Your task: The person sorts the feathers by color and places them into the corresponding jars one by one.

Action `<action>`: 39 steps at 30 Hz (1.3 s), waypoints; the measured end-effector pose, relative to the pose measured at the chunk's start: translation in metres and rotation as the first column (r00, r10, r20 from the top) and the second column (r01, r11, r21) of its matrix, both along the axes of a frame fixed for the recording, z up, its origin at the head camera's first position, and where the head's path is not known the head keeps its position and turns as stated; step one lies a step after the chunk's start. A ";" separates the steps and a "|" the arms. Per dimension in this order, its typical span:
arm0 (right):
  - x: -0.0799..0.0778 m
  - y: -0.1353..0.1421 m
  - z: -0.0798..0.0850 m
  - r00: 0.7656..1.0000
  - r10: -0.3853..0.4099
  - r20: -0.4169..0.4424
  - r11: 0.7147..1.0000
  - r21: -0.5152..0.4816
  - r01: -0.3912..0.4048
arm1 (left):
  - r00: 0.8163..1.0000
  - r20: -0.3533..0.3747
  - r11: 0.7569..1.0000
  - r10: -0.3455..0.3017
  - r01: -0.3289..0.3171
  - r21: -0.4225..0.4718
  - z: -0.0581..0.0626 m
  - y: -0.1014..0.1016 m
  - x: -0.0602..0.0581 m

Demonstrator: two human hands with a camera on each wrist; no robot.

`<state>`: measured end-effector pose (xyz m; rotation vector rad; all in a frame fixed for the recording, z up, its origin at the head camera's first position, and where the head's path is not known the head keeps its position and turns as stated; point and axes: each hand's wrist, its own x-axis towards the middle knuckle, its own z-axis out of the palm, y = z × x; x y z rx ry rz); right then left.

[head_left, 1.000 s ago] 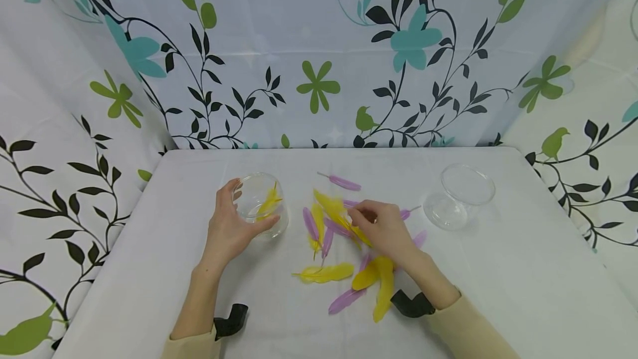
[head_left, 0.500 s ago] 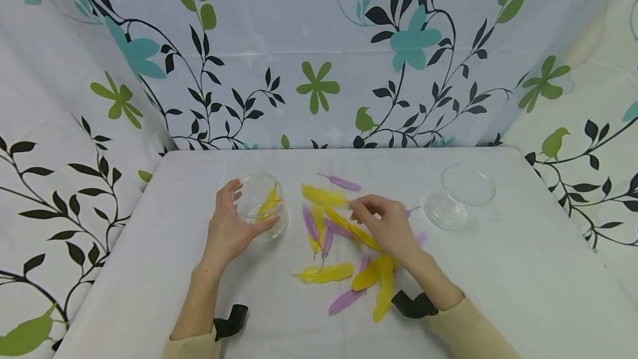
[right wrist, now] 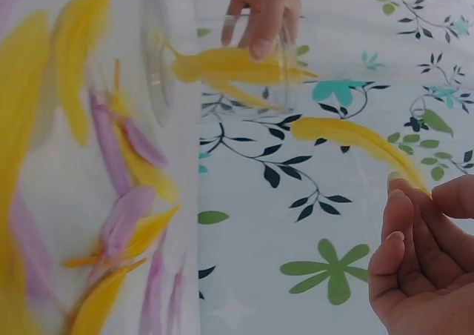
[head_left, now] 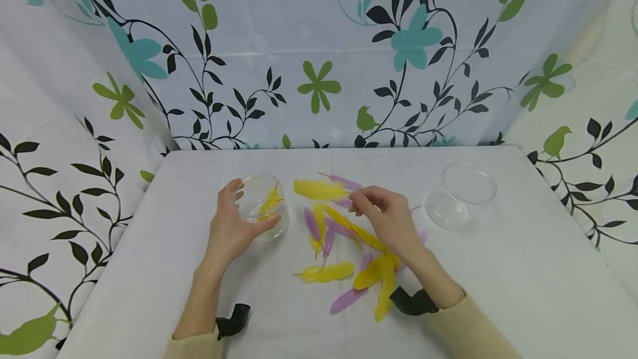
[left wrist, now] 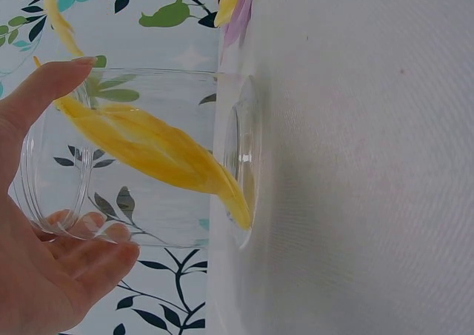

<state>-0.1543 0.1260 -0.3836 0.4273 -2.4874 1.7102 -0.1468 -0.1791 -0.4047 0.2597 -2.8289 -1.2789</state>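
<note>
My left hand (head_left: 233, 227) grips a clear glass jar (head_left: 259, 181) near its rim, thumb on one side and fingers on the other. Inside the jar lie yellow feathers (left wrist: 148, 142), and its base stands on the table. Between thumb and fingertips my right hand (head_left: 386, 218) pinches the quill of a yellow feather (head_left: 319, 189), raised above the table with its vane pointing left toward the jar. In the right wrist view the held feather (right wrist: 355, 136) arches away from the fingertips. Below it, loose yellow feathers (head_left: 326, 272) and purple feathers (head_left: 347, 301) lie scattered, some overlapping.
A second clear glass jar (head_left: 448, 209) stands at the right of the white-covered table (head_left: 528, 270). A patterned curtain (head_left: 319, 26) with leaves and flowers hangs behind the table and along both sides. A black wrist mount (head_left: 413, 302) sits at the right wrist.
The right hand has lifted the yellow feather off the pile, and the feather has swung to point left, further up the view. My left hand keeps its hold on the jar.
</note>
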 end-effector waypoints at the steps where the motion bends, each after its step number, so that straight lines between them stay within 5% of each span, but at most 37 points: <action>1: 0.000 -0.001 0.002 1.000 -0.003 0.000 1.000 -0.014 0.003 | 1.000 0.002 1.000 0.000 0.000 0.001 0.000 0.000 0.000; 7: -0.005 -0.012 0.015 0.999 0.041 -0.004 0.993 -0.107 -0.042 | 1.000 0.001 1.000 -0.001 0.001 -0.004 -0.001 0.001 0.000; 13: -0.009 -0.033 0.020 0.995 0.097 0.009 0.992 -0.088 -0.096 | 1.000 -0.003 1.000 -0.001 0.001 -0.007 -0.002 0.000 0.000; 39: -0.022 -0.103 -0.013 0.985 0.168 0.029 0.983 0.065 -0.170 | 0.999 -0.042 1.000 -0.016 0.015 -0.008 -0.003 -0.002 0.001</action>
